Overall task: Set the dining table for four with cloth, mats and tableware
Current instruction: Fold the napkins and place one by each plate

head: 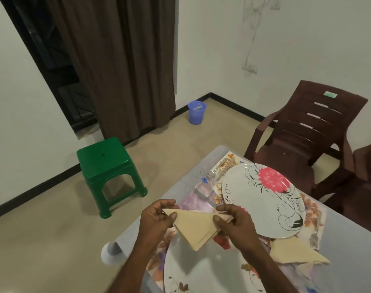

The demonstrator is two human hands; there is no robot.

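Grey cloth covers the desk [345, 225] under everything, and both hands are up over its near corner. Just beyond the grip sits the big flowered plate [262, 199] on a patterned mat [313, 210]; directly below the grip lies a second plate [201, 269], cut off at the bottom edge. The beige napkin [196, 226], folded to a triangle, hangs between the hands: left hand [157, 218] pinches one top corner, right hand [233, 220] pinches the other, fingers curled on the fabric. Another folded napkin [294, 251] lies to the right of the grip. Risk now: a loose pinch could let the fold spring open. Cutlery [219, 169] beyond the far plate is blurred; I cannot count pieces.
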